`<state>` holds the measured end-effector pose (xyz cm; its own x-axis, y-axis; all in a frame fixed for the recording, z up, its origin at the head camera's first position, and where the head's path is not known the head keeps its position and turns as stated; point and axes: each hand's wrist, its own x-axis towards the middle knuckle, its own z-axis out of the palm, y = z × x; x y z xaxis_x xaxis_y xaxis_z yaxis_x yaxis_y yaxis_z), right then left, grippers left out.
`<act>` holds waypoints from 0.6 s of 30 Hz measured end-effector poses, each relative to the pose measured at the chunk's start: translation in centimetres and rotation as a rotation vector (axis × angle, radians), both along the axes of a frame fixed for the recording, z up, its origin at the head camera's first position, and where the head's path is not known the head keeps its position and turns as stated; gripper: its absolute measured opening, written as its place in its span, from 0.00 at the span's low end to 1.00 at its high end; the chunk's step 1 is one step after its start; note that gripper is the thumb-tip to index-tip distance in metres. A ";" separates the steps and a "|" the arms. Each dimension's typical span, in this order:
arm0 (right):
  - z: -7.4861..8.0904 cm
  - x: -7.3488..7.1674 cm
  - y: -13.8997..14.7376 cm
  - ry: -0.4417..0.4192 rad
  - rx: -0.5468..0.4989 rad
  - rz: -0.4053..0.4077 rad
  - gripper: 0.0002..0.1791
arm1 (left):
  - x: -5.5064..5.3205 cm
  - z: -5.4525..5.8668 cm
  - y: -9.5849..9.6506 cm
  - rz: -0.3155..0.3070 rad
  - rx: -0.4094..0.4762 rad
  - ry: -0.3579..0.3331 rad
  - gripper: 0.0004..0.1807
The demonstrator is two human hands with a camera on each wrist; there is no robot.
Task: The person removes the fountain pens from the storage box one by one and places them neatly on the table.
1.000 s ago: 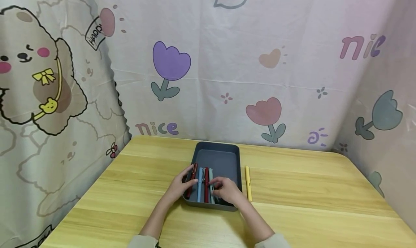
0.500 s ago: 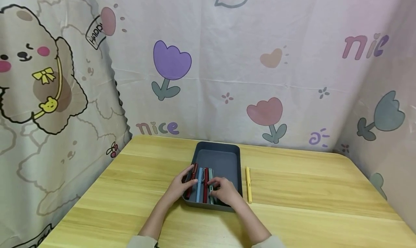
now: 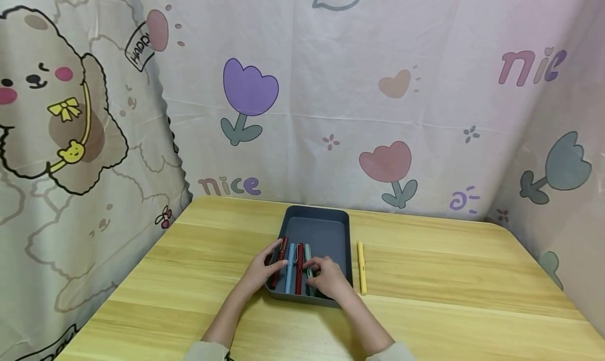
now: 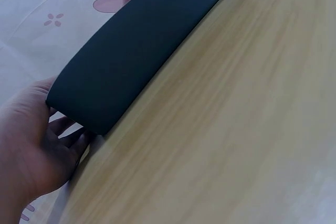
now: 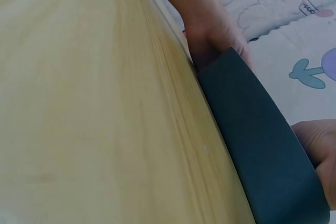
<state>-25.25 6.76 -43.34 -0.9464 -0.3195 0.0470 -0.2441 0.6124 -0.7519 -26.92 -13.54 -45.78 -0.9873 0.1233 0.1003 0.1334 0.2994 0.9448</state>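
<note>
A dark grey tray (image 3: 322, 213) sits on the table, with several pens in its near half. My left hand (image 3: 257, 272) grips its left wall, thumb inside and fingers outside; the left wrist view shows those fingers (image 4: 65, 145) at the corner. Beside the thumb lie a dark red pen (image 3: 283, 249) and a light blue pen (image 3: 290, 274). A red pen (image 3: 299, 271) comes to their right. My right hand (image 3: 330, 279) reaches over the near right part and pinches a pale green pen (image 3: 308, 253) between thumb and fingers. The hand partly hides this pen and whatever lies under the palm.
To the right of the tray a yellow pen (image 3: 362, 269) lies on the wooden table (image 3: 439, 277). A printed cloth (image 3: 302, 156) hangs behind the table and along both sides.
The pale green pen's lower end has shifted slightly right, away from the red pen, along with my right fingertips. My left hand and the tray have stayed nearly still.
</note>
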 end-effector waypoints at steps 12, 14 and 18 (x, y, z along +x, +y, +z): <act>0.1 0.2 -0.1 0.054 0.038 -0.022 0.13 | 0.0 0.0 -0.1 -0.010 0.004 0.006 0.33; 0.1 0.2 0.0 0.030 0.006 -0.023 0.13 | 0.0 0.0 0.0 -0.005 -0.004 0.005 0.33; 0.2 0.1 0.2 -0.012 -0.057 -0.021 0.13 | 0.0 0.0 0.0 0.002 -0.015 0.004 0.33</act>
<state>-25.12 6.96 -43.16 -0.9535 -0.2967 0.0535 -0.2227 0.5736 -0.7883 -26.95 -13.53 -45.81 -0.9871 0.1232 0.1024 0.1367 0.3136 0.9397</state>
